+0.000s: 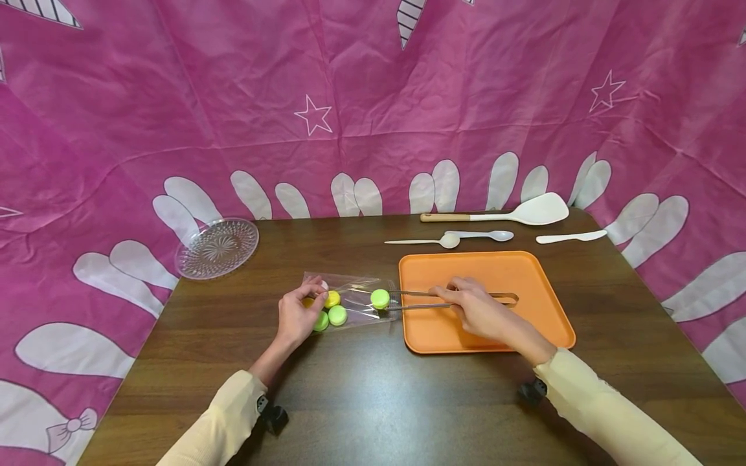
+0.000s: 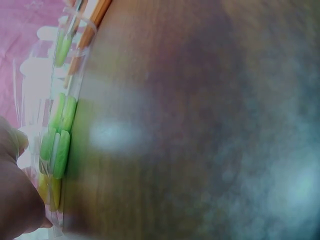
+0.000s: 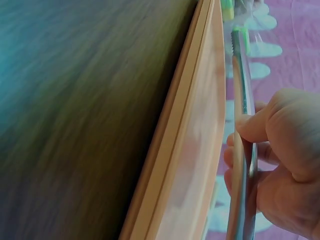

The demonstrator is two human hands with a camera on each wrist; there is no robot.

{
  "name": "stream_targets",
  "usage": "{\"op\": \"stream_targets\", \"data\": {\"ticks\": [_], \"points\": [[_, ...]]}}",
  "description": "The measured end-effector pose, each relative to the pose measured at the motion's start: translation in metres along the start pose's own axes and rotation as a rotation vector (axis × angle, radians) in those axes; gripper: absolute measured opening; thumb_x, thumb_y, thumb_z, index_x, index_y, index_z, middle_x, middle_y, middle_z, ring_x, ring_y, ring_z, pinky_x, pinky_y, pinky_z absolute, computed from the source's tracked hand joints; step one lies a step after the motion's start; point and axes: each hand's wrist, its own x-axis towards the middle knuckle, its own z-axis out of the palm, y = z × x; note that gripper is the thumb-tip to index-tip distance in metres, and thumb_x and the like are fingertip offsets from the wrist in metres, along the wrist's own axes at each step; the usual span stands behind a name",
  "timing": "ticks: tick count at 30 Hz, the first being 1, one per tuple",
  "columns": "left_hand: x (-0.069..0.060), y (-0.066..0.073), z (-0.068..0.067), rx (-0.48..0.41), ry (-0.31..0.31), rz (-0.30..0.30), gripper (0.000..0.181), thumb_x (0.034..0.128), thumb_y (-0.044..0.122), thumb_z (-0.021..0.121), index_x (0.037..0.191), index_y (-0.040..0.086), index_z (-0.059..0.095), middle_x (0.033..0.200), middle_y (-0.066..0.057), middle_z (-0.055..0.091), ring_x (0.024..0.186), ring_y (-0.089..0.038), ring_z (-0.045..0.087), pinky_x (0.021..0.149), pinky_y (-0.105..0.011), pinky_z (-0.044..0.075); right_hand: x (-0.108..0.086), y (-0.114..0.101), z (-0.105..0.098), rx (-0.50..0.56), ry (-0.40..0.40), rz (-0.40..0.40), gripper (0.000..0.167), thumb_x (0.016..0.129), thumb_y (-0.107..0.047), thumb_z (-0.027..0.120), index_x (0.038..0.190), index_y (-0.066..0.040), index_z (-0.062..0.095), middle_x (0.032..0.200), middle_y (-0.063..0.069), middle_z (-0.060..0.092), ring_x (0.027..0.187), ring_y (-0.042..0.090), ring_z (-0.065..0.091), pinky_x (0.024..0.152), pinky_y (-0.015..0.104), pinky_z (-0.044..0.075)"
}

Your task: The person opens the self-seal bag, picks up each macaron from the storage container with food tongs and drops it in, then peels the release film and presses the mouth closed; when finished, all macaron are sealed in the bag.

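A clear plastic bag (image 1: 364,314) lies on the table with several yellow and green macarons (image 1: 337,315) in its left part. My left hand (image 1: 297,314) pinches the bag's left end with curled fingers, partly covering a yellow macaron. In my right hand (image 1: 474,307) are metal tongs (image 1: 419,306), held above the orange tray (image 1: 434,340). The tongs' tips grip a bright green macaron (image 1: 380,298) at the right, mouth end of the bag. In the left wrist view, clear plastic surrounds that green macaron (image 2: 63,47). The right wrist view shows thumb and fingers around the tongs (image 3: 243,135).
Behind the tray lie a white spatula with a wooden handle (image 1: 541,210), two spoons (image 1: 449,241) and a white knife (image 1: 570,237). A clear patterned plate (image 1: 218,249) sits at the back left. A pink cloth (image 1: 373,97) hangs along the table's far edge.
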Motion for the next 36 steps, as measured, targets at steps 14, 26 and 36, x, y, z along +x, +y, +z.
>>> {"op": "stream_targets", "data": {"ticks": [14,26,36], "points": [[-0.001,-0.001,-0.001,0.010,0.008,-0.003,0.005,0.0847,-0.002,0.075,0.082,0.002,0.073,0.116,-0.016,0.071,0.124,-0.034,0.058,0.107,-0.047,0.040,0.041,-0.027,0.020,-0.030,-0.052,0.044,0.049,0.080,0.013,0.068,0.123,-0.011,0.068,0.084,0.003,0.052,0.076,0.026,0.051,0.064,0.039,0.042],[0.000,0.001,0.000,0.014,0.011,0.010,0.007,0.0840,-0.003,0.075,0.082,0.003,0.074,0.116,-0.016,0.070,0.123,-0.035,0.059,0.108,-0.045,0.039,0.055,-0.037,0.026,-0.045,-0.138,0.153,0.049,0.087,0.007,0.068,0.132,-0.011,0.065,0.091,0.006,0.055,0.084,0.031,0.052,0.069,0.042,0.044],[0.000,0.000,0.001,-0.007,0.011,0.020,0.007,0.0830,-0.005,0.075,0.082,0.001,0.073,0.115,-0.019,0.070,0.123,-0.037,0.058,0.110,-0.045,0.037,0.063,-0.043,0.031,-0.047,-0.174,0.251,0.054,0.086,0.004,0.070,0.135,-0.014,0.062,0.101,0.010,0.056,0.088,0.033,0.050,0.072,0.043,0.045]]}}
